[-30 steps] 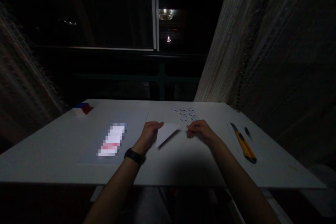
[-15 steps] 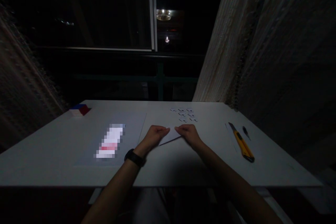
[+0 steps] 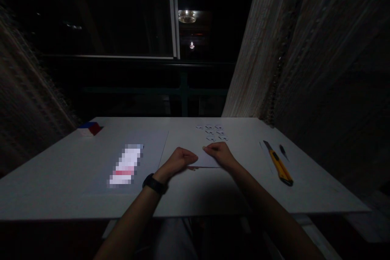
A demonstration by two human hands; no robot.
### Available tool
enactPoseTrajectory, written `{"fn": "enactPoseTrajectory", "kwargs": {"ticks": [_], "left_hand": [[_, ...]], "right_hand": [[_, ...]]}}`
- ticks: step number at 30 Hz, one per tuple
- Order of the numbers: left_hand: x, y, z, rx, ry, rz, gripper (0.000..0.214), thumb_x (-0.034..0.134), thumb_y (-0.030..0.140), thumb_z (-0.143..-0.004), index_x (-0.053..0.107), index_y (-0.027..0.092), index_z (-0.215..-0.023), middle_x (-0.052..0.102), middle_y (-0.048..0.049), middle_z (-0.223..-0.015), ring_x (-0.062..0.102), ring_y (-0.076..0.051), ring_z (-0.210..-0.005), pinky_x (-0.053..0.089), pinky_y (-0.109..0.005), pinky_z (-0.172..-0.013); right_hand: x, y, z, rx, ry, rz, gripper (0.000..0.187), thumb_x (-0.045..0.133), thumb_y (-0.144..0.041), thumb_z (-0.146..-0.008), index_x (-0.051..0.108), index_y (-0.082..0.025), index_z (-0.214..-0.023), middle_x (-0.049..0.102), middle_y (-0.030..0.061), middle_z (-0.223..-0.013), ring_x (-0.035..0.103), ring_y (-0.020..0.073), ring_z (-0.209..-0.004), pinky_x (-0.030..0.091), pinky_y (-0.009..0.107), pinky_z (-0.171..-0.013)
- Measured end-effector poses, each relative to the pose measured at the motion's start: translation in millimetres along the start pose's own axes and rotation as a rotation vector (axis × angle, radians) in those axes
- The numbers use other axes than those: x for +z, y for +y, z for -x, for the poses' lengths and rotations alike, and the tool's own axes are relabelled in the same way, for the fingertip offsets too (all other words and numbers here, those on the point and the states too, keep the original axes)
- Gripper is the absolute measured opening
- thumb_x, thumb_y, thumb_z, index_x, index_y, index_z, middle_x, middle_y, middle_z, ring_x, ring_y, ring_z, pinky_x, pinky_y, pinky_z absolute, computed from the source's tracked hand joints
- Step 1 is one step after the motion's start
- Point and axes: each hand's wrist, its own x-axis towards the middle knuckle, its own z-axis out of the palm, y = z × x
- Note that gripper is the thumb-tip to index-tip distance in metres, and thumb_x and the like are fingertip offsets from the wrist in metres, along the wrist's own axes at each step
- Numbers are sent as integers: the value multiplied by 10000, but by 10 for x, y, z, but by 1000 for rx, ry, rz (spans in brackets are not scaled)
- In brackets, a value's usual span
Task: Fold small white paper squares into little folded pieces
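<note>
Both hands hold a small sheet of white paper (image 3: pixel 204 161) just above the table, near the middle of the head view. My left hand (image 3: pixel 179 159), with a black watch on its wrist, is closed on the paper's left side with fingers curled underneath. On the other side my right hand (image 3: pixel 222 154) pinches the sheet between thumb and fingers. Just beyond lie several small pieces with dark marks (image 3: pixel 210 132), set out in short rows; their exact kind is too dim to make out.
At the right lies a yellow utility knife (image 3: pixel 278 166), blade extended, beside a small dark pointed tool (image 3: pixel 283 152). A bright blurred-out rectangle (image 3: pixel 127 165) rests on a larger sheet (image 3: pixel 157 146) at left. A blue, red and white cube (image 3: pixel 89 129) sits at the back left.
The paper's near edge has gone from slanted to almost level. My left hand has shifted slightly toward me, and its fingertips now show under the sheet. The camera view has moved a little.
</note>
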Motion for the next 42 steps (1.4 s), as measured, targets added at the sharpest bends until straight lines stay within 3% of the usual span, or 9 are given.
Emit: {"fn": "enactPoseTrajectory", "kwargs": {"ticks": [7,14,18,21,23,27,31,35,42], "left_hand": [[-72,10,-14,1,-16,182,268,694,298,-647,683,50,-748,695,-168,-757,642,-182,-620,509,-315,-626],[-96,-25,-28,-1,39,246,309,714,310,-636,675,42,-783,690,-190,-823,658,-211,-684,522,-339,-654],[20,5,-14,2,-40,206,402,738,320,-617,647,77,-925,680,-161,-931,652,-212,-796,520,-319,-684],[70,-4,-20,17,-38,183,353,735,338,-621,630,63,-815,688,-151,-832,654,-210,-750,528,-329,-673],[67,-25,-32,30,13,206,348,721,355,-641,599,64,-788,683,-139,-746,657,-214,-713,535,-343,-659],[35,-37,-45,55,27,261,414,712,343,-662,551,93,-950,679,-123,-783,662,-206,-695,542,-337,-632],[32,19,-25,49,29,246,475,703,335,-676,520,111,-1052,679,-125,-806,661,-194,-658,541,-318,-602],[41,70,-4,69,50,278,643,729,299,-647,424,179,-1200,670,-61,-717,661,-201,-627,537,-324,-579],[29,71,0,110,82,275,596,736,315,-629,473,159,-1141,645,-41,-682,663,-217,-661,536,-316,-572]], "right_hand": [[-146,4,-52,220,242,-400,236,773,-345,-438,658,-150,-501,575,-10,-469,498,132,-480,372,272,-513],[-200,-26,-61,245,393,-608,241,792,-308,-426,644,-143,-520,599,10,-501,520,147,-490,385,279,-497],[-13,-8,-10,258,307,-662,285,764,-383,-498,612,-149,-562,576,-7,-520,494,119,-475,374,250,-467],[138,6,34,278,196,-610,308,724,-425,-551,598,-147,-594,540,-19,-510,452,95,-444,339,226,-425],[186,10,53,244,160,-528,323,701,-424,-585,632,-154,-748,539,-30,-526,448,88,-448,331,211,-421],[174,1,63,128,62,-403,454,632,-446,-669,569,-213,-1053,545,-48,-547,461,92,-459,339,200,-429],[150,5,61,150,20,-403,417,635,-474,-657,595,-194,-964,574,-21,-585,505,106,-491,379,210,-444],[141,26,69,212,-11,-470,474,662,-472,-634,588,-192,-1009,602,-8,-631,526,110,-502,405,218,-450],[117,-3,93,314,-38,-557,472,686,-429,-632,594,-210,-1040,590,-20,-618,484,79,-447,386,196,-415]]}}
